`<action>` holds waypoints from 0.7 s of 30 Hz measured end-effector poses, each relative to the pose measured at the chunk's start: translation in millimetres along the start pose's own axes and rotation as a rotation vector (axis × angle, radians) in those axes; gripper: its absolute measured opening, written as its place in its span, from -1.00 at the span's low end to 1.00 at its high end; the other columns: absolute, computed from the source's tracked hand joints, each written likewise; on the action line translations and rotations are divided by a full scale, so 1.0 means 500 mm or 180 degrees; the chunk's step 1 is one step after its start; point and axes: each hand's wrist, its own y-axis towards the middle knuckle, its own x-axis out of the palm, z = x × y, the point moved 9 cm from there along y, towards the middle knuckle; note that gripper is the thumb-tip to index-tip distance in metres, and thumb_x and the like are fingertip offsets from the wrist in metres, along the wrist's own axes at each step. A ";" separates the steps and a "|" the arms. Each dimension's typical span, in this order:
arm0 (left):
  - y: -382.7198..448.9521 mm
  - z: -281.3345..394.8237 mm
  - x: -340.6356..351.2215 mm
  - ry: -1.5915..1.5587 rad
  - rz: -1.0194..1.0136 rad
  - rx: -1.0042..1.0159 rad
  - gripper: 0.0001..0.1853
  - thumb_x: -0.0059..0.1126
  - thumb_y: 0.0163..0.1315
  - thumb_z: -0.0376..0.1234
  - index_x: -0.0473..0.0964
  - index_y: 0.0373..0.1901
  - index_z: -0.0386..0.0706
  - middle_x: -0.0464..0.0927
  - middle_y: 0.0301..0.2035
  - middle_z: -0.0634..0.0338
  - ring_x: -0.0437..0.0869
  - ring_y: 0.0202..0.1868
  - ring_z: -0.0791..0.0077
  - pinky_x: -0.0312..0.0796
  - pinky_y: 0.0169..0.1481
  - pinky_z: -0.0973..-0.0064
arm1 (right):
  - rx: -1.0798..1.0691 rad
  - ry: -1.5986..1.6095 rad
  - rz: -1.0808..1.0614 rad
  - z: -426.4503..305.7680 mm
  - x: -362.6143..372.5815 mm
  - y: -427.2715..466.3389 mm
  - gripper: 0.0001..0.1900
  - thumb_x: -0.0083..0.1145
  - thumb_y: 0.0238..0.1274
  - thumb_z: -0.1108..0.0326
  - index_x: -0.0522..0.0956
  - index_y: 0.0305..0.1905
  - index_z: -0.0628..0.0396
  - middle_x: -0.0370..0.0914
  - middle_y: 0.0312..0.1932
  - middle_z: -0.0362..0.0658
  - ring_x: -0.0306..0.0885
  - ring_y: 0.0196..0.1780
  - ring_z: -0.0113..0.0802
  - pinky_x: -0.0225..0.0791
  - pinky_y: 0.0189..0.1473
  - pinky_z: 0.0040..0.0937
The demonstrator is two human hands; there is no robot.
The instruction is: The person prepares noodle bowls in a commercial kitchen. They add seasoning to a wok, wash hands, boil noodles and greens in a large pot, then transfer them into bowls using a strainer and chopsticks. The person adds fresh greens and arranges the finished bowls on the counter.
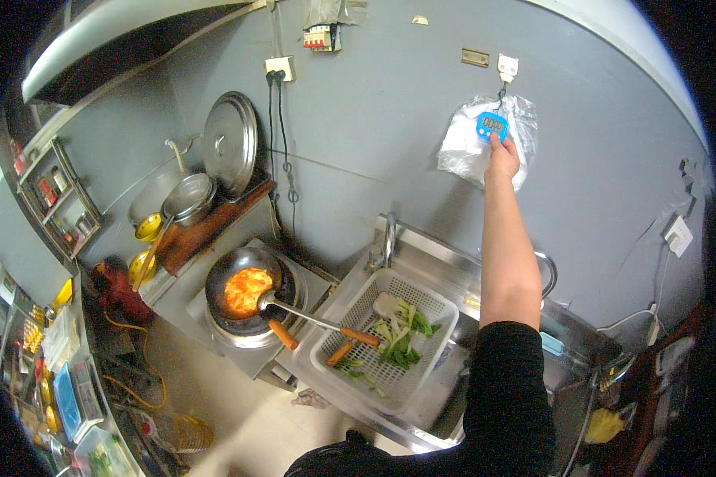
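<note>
My right hand [503, 160] is raised to the wall, its fingers gripping the lower edge of a blue digital timer [492, 125]. The timer hangs by a cord from a white wall hook [507, 67], in front of a clear plastic bag [462, 143]. My left hand is out of view. Below to the left, a black wok [237, 260] on a stove burner holds orange-and-yellow food [244, 291]. A wooden-handled ladle or spatula [310, 314] rests across the wok towards a white perforated basket [447, 325] with cut leafy greens [402, 343].
The basket sits over a steel sink with a faucet [390, 241]. Behind the stove stand a large metal lid [229, 143], a strainer [189, 197] and yellow bowls [149, 226]. At far left, a counter carries containers and a blue tray [66, 395].
</note>
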 end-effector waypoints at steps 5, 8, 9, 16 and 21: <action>-0.019 -0.029 0.009 -0.0015 0.0038 -0.0081 -0.49 0.19 0.07 -0.05 0.51 -0.10 -0.26 0.63 -0.34 0.12 0.65 -0.36 0.36 0.48 -0.22 0.36 | 0.0158 0.0345 -0.0106 0.003 0.001 -0.008 -0.73 0.38 -0.12 0.54 0.54 -0.24 0.19 0.51 -0.41 -0.25 0.42 -0.39 -0.48 0.31 -0.32 -0.51; -0.035 -0.058 0.013 -0.0028 0.0063 -0.0127 -0.49 0.19 0.06 -0.04 0.51 -0.10 -0.26 0.63 -0.35 0.12 0.65 -0.36 0.37 0.48 -0.22 0.36 | 0.0258 0.0387 -0.0224 -0.003 -0.001 -0.026 -0.67 0.36 -0.08 0.52 0.52 -0.14 0.20 0.51 -0.39 -0.25 0.43 -0.39 -0.48 0.31 -0.33 -0.53; -0.039 -0.070 0.014 -0.0033 0.0069 -0.0138 -0.49 0.20 0.06 -0.04 0.52 -0.11 -0.26 0.63 -0.35 0.12 0.65 -0.36 0.37 0.48 -0.22 0.36 | 0.0296 0.0418 -0.0194 -0.004 -0.008 -0.035 -0.67 0.34 -0.05 0.49 0.51 -0.12 0.19 0.51 -0.38 -0.25 0.43 -0.39 -0.48 0.32 -0.35 -0.53; -0.086 -0.251 0.004 -0.0087 0.0152 -0.0294 -0.48 0.21 0.05 -0.02 0.53 -0.12 -0.26 0.64 -0.37 0.12 0.65 -0.36 0.39 0.48 -0.22 0.37 | 0.0850 -0.0521 -0.1886 0.032 -0.066 -0.255 -0.74 0.21 0.10 0.37 0.47 -0.09 0.06 0.50 -0.30 -0.31 0.45 -0.24 -0.51 0.30 -0.21 -0.57; -0.214 -0.422 0.001 -0.0995 0.0471 0.0136 -0.46 0.23 0.06 -0.02 0.52 -0.07 -0.26 0.65 -0.29 0.09 0.66 -0.31 0.40 0.50 -0.18 0.42 | 0.0770 -0.1220 -0.1508 0.069 -0.358 -0.585 -0.94 0.19 0.02 0.53 0.57 -0.40 0.11 0.52 -0.43 -0.28 0.42 -0.33 -0.50 0.33 -0.23 -0.50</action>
